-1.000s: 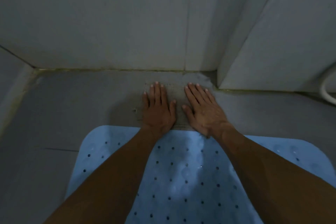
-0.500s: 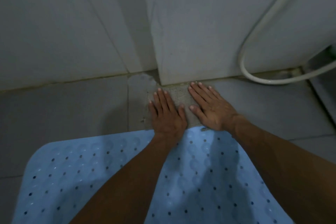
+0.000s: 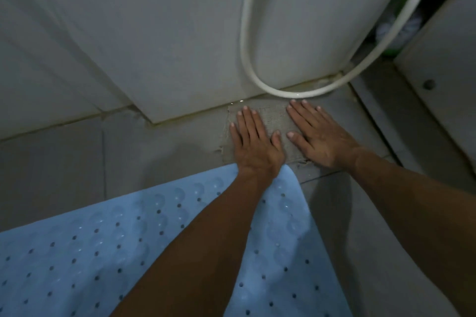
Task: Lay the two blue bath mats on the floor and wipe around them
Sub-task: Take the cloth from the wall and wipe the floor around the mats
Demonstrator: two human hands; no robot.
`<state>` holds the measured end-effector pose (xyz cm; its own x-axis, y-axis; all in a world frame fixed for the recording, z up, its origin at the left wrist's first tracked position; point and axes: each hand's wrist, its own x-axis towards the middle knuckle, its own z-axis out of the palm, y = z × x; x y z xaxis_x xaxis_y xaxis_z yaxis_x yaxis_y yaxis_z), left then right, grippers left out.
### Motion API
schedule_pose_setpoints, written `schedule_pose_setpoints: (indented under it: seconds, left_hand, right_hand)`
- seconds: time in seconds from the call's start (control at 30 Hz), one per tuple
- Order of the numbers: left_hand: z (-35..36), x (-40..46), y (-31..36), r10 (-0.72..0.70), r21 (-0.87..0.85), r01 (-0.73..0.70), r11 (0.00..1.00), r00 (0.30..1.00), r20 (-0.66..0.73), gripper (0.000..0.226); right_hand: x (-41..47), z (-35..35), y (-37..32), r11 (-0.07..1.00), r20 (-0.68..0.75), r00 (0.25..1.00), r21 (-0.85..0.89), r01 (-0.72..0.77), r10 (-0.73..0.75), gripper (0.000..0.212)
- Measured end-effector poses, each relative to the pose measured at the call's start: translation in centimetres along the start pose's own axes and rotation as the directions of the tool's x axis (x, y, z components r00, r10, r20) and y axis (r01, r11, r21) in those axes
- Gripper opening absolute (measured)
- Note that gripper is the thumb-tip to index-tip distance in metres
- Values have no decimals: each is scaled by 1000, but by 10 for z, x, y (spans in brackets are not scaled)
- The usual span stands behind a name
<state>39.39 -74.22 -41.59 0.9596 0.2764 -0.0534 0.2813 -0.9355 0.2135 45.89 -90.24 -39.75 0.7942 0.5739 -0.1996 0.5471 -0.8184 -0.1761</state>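
Note:
One blue bath mat [image 3: 108,247] with rows of small holes lies flat on the grey floor at the bottom, under my forearms. Just beyond its far edge a grey-brown cloth [image 3: 277,121] lies flat on the tiles against the wall base. My left hand [image 3: 253,141] and my right hand [image 3: 318,134] press flat on the cloth side by side, fingers spread and pointing at the wall. Only this one mat is in view.
A white hose [image 3: 257,64] loops down the tiled wall [image 3: 154,33] and touches the floor just beyond my right fingertips. At the right, a white panel [image 3: 443,67] stands beside a dark gap with a green object [image 3: 391,50]. Grey floor tiles [image 3: 51,162] stretch left.
Both hands have slid the cloth rightward along the wall base, past the wall corner, up to the hose loop. The view has followed to the right, so the mat now sits at lower left.

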Motion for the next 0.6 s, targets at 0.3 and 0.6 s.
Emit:
schedule_pose_setpoints:
  seconds: [0.3,0.6]
  left_hand:
    - [22,-39,90,71,-27,-70,997,996,47,71]
    - [26,-110,105,83,-45,-81,996,996,37,71]
  right_hand:
    - [-77,-2,65,997,32,997,-25,-71,71,71]
    - [-146,12,62,997,4,999,-56,-48,49,69]
